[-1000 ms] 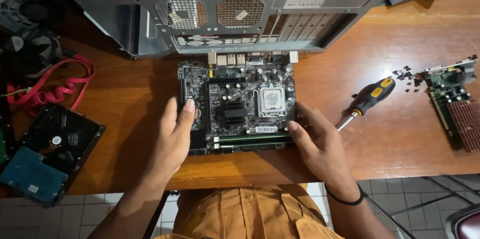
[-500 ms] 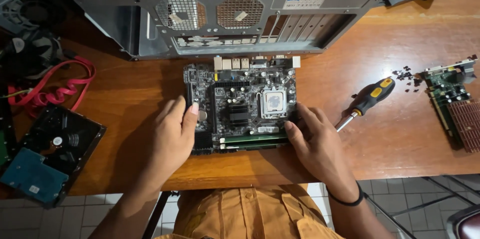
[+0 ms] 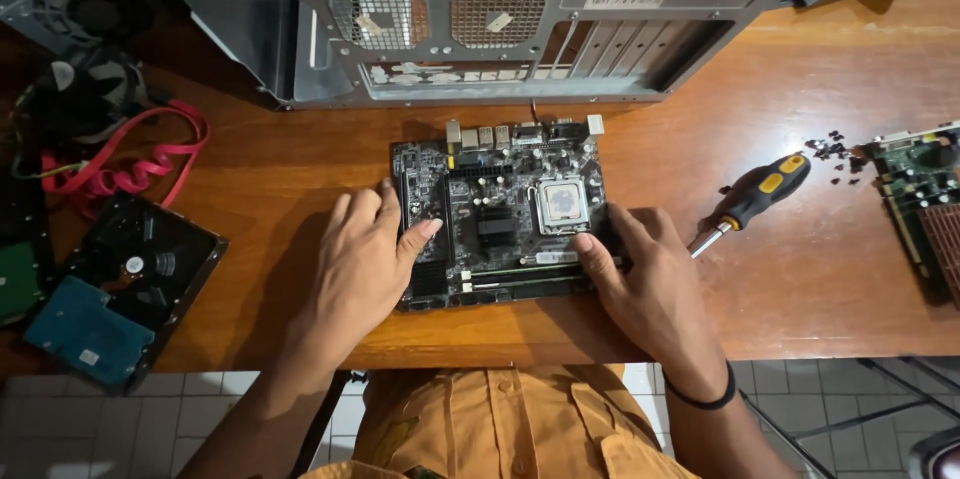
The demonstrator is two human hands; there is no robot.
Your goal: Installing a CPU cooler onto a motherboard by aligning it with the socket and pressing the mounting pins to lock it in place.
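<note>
Nearest, my left hand: palm down on the tabletop, fingers loosely spread, thumb tip touching the left edge of the motherboard. It grips nothing.

Beside it, my right hand: also flat and relaxed, fingertips resting on the board's near right corner, not closed around it.

Motherboard: lies flat at the middle of the tabletop, between both hands, rear ports facing far. I judge it light, stiff and fragile; the socket and small parts should not be pressed. Best taken by its bare edges, one hand on each side, kept level.

Right of it: screwdriver, black and yellow handle, tip toward my right hand, apart from the board. Farther right: loose dark screws and a green expansion card.

Left: hard drive at the near edge, red cables beyond.

Far: open metal computer case, its rear panel facing the board.
</note>
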